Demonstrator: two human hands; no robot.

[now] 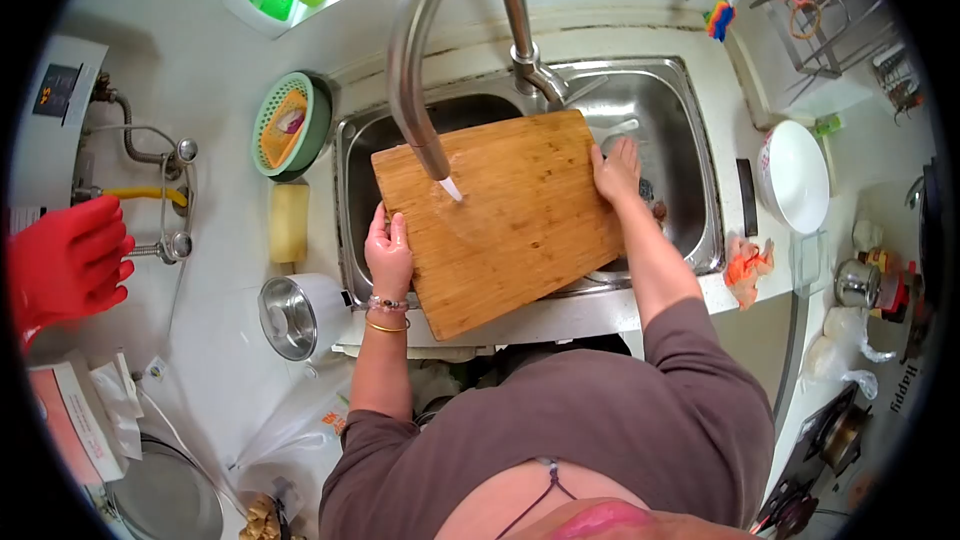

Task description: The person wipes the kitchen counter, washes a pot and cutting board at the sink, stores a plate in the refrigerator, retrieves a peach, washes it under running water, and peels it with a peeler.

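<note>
A wooden cutting board point(510, 230) lies tilted over the double steel sink point(690, 110). Water from the curved faucet point(415, 110) runs onto its upper left part and spreads in a wet patch. My left hand point(388, 252) grips the board's left edge, thumb on top and the other fingers partly hidden beneath. At the opposite edge, my right hand point(617, 172) is pressed against the board's upper right side, its fingers stretched out past the edge. Behind that hand, a white spoon-like utensil point(625, 127) rests in the right basin.
Left of the sink stand a green basin with a colander point(318, 125), a yellow sponge-like block point(289, 223) and a metal pot point(290, 318). A white bowl point(795, 178) and a crumpled orange-and-white bag point(747, 272) sit on the right. Red rubber gloves point(70, 260) hang at far left.
</note>
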